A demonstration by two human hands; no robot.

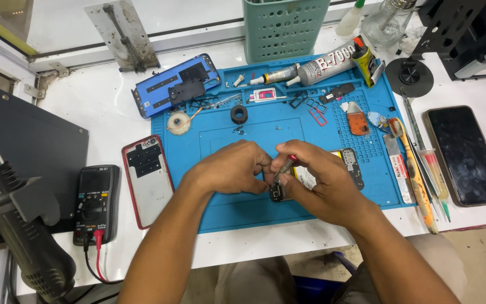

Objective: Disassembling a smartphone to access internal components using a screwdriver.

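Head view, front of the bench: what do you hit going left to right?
Heat gun → multimeter → red-rimmed phone back cover → left hand → right hand → toothbrush → dark phone lying screen-up.

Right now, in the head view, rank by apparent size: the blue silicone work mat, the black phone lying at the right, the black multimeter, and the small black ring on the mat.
1. Blue silicone work mat
2. Black phone
3. Black multimeter, close to the phone and nearer the camera, so unsure
4. Small black ring
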